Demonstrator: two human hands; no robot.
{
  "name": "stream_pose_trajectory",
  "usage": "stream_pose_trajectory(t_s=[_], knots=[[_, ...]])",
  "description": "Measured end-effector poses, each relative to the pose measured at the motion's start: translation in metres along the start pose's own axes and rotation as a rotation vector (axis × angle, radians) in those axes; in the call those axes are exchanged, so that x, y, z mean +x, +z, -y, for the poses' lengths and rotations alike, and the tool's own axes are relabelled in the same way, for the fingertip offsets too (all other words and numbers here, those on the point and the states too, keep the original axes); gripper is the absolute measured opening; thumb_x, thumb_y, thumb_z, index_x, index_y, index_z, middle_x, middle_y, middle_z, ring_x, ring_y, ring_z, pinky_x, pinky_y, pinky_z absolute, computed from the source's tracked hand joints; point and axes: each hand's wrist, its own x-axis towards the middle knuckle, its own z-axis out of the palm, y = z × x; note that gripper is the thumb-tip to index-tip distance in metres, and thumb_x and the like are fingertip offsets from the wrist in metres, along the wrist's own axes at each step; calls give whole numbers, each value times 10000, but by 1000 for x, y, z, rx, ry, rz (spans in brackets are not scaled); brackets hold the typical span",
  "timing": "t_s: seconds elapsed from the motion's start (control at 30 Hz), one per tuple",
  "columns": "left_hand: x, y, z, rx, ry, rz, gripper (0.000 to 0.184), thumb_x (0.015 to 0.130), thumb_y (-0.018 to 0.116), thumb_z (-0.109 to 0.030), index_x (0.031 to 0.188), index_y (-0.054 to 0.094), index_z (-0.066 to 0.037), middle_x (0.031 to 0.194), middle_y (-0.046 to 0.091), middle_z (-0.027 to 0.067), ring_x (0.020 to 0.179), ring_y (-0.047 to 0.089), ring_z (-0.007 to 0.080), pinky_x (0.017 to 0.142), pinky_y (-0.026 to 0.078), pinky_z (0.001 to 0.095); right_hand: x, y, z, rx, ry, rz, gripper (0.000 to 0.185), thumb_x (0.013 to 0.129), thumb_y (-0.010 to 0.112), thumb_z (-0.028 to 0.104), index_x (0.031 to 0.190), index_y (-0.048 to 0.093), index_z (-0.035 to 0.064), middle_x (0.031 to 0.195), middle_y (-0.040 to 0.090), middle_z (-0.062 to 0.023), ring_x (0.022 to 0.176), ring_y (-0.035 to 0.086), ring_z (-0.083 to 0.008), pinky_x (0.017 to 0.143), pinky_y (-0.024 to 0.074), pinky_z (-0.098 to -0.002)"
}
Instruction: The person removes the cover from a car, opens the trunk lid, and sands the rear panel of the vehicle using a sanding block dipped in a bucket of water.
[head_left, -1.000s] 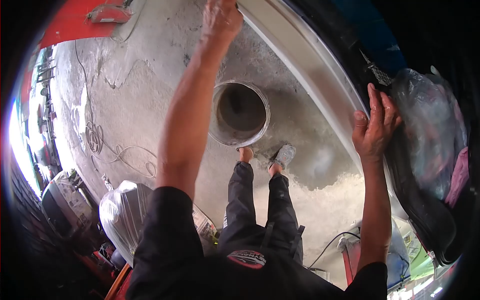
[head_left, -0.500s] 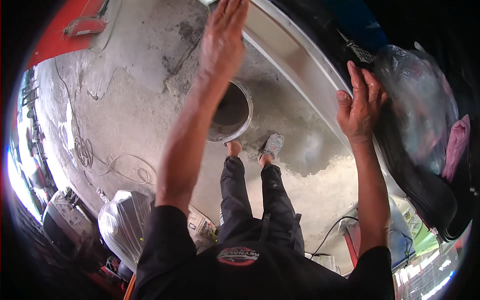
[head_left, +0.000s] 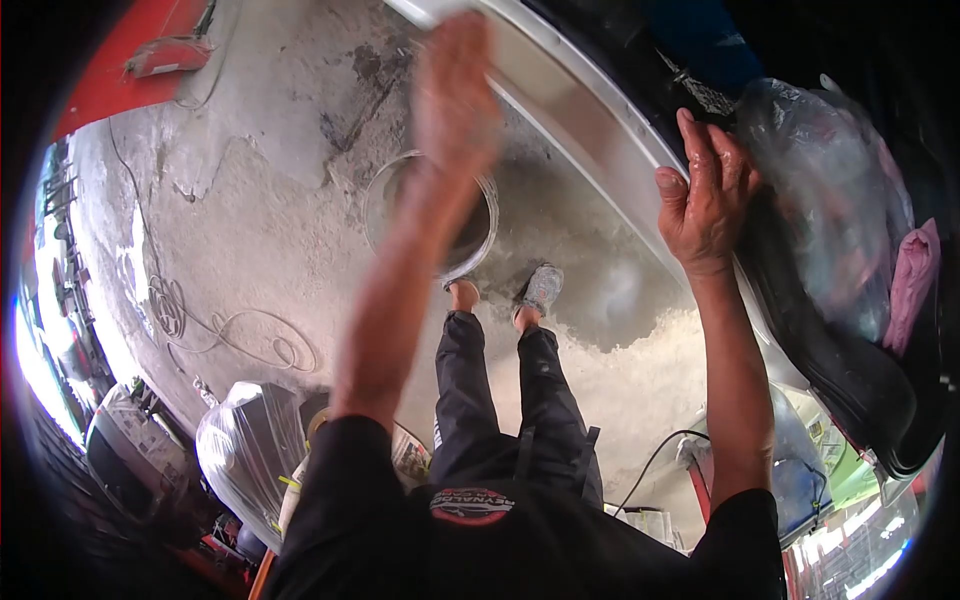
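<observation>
My left hand [head_left: 457, 95] is smeared by motion at the near side of a pale, shiny car sill panel [head_left: 575, 95]; its fingers cannot be made out, nor whether it touches the panel. Farther along, my right hand [head_left: 708, 195] lies over the sill's edge beside the black trim [head_left: 790, 280], fingers and thumb apart, its skin looking wet. I see nothing in it. Beneath my left forearm, a round bucket [head_left: 492, 222] with a dark inside stands on the floor, partly covered by the arm.
Clear plastic [head_left: 820, 190] and a rolled pink cloth [head_left: 912, 285] lie inside the car at right. A coiled cord [head_left: 265, 335] runs over the concrete floor [head_left: 250, 230] at left. A plastic-wrapped part [head_left: 245, 450] stands behind my left side. A wet patch [head_left: 620, 300] darkens the floor.
My left hand has dropped slightly lower in view and blurred, its straight fingers no longer distinct. My right hand keeps its place on the edge, with the whole view shifted a little.
</observation>
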Motion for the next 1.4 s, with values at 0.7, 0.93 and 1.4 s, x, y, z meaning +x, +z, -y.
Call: stream_pose_trajectory(t_s=[0.7, 0.93, 1.4], knots=[[17, -19, 10, -155, -11, -14, 551, 874, 491, 94, 1407, 580, -10, 1460, 565, 204, 1424, 474, 363, 1176, 426, 451, 2, -8, 3, 11, 0, 95, 618, 1094, 341, 532, 1418, 607, 77, 1298, 581, -148, 1218, 510, -356, 1080, 350, -499], [134, -7, 158, -38, -119, -132, 534, 860, 482, 68, 1388, 552, 52, 1461, 548, 236, 1391, 487, 390, 1196, 379, 467, 5, -9, 7, -12, 19, 112, 627, 1098, 333, 528, 1413, 608, 62, 1289, 577, -146, 1206, 509, -354, 1079, 351, -500], [167, -3, 235, 116, -133, -26, 536, 892, 472, 15, 1423, 524, 55, 1483, 532, 242, 1402, 473, 412, 1196, 366, 476, 4, -9, 8, -98, 45, 185, 617, 1099, 343, 511, 1415, 606, 51, 1291, 553, -142, 1219, 485, -344, 1080, 343, -495]])
